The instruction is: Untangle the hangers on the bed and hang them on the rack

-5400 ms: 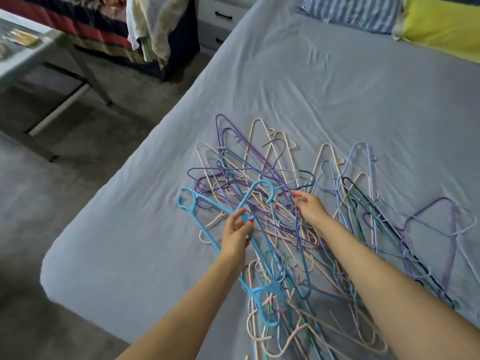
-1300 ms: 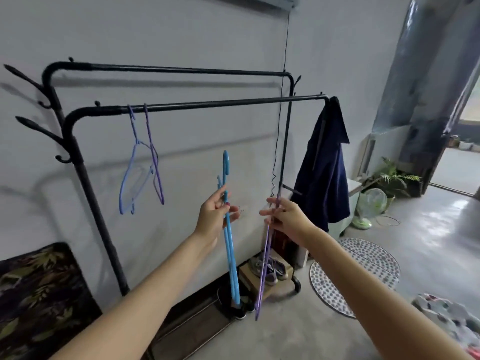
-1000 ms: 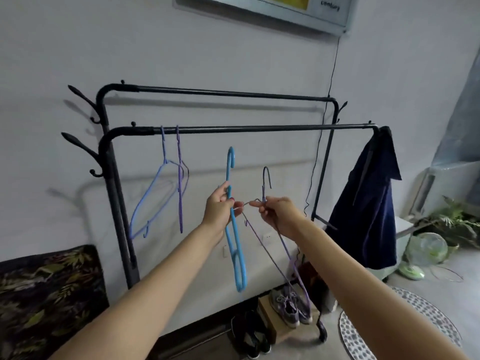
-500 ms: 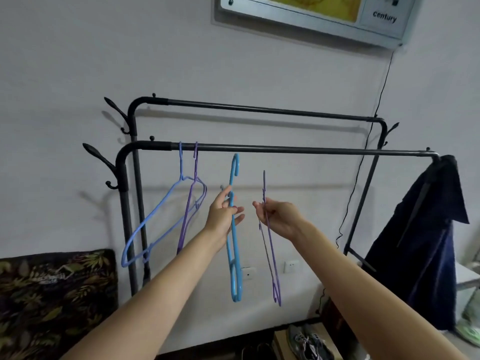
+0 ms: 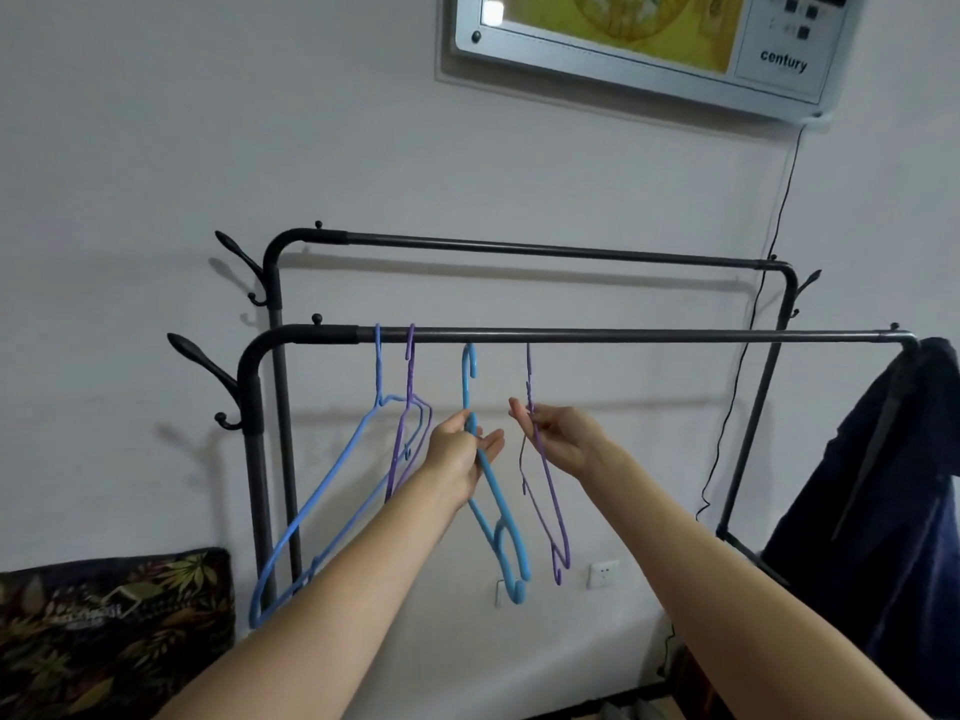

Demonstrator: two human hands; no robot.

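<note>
A black double-rail clothes rack stands against the wall, its front rail [image 5: 623, 335] at about head height. Two hangers hang from that rail at the left: a light blue hanger [image 5: 322, 501] and a purple hanger [image 5: 402, 439]. My left hand [image 5: 460, 454] holds a bright blue hanger [image 5: 496, 517] by its neck, with the hook just under the rail. My right hand [image 5: 563, 439] pinches a thin purple hanger [image 5: 550, 501] by its neck, and its hook tip also reaches the rail's underside. The bed is out of view.
A dark blue garment [image 5: 883, 491] hangs at the rail's right end. Coat hooks [image 5: 205, 366] stick out from the rack's left post. A dark leaf-patterned cushion [image 5: 109, 631] sits at the lower left. A wall unit [image 5: 644, 44] is mounted above, with a cable [image 5: 763, 283] running down behind the rack.
I turned from the bed's hanger pile to the rack carrying both hangers. In the last second both hands rose, bringing the two hooks up to the front rail.
</note>
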